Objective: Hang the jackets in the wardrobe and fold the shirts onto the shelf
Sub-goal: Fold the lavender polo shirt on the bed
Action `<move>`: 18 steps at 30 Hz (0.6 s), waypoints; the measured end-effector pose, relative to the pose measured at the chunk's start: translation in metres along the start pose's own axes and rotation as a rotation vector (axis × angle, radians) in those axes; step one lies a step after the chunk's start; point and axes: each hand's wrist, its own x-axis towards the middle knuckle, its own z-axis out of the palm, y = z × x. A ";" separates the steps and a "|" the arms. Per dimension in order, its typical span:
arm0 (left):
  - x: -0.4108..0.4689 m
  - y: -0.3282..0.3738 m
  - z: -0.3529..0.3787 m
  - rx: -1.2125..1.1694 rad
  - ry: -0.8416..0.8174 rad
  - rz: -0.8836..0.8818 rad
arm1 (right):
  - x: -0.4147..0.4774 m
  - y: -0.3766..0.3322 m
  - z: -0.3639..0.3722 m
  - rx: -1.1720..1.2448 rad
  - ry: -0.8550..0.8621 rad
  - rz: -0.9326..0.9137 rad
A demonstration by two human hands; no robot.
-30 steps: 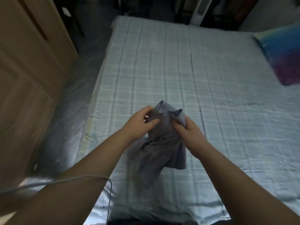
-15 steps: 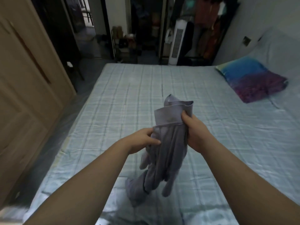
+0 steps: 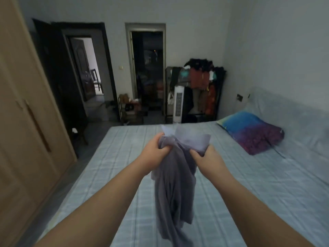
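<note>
Since half a second ago the view has tipped up, so the far wall and two dark doorways now show where only the bed and the floor did. The left hand (image 3: 152,152) has risen from lower down the cloth to sit level with the right hand (image 3: 207,159). Both are now at the top edge of the grey shirt (image 3: 171,189), close together. A second ago the shirt was bunched low over the bed; now it is held up in front of the chest. It hangs in loose folds between the forearms, and its lower end runs out of view at the bottom.

The left hand's fingers are curled tight round a wad of the fabric. The right hand pinches the paler top hem between thumb and fingers. The shirt is in the air above the checked sheet of the bed (image 3: 252,196). Whether its tail touches the sheet cannot be told.

The wooden wardrobe (image 3: 26,125) on the left has its doors closed, so nothing inside it shows. An open clothes rack (image 3: 218,97) against the far wall holds hanging clothes in red, orange and dark colours, with more piled on top. A white tower fan (image 3: 178,106) stands just in front of it. A low rack (image 3: 130,113) beside the middle doorway holds small things too blurred to name. A blue and purple pillow (image 3: 252,135) lies on the bed at the right.
</note>
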 end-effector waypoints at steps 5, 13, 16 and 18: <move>0.014 0.041 0.001 -0.018 -0.016 0.103 | -0.006 -0.038 -0.005 0.807 -0.242 0.058; 0.016 0.059 0.000 -0.102 -0.263 0.097 | 0.002 -0.062 -0.006 0.756 -0.196 -0.046; 0.018 0.057 -0.005 -0.084 -0.277 0.063 | 0.011 -0.065 -0.006 0.726 -0.195 -0.035; 0.019 0.059 -0.010 -0.070 -0.215 0.057 | 0.014 -0.072 -0.008 0.722 -0.191 -0.015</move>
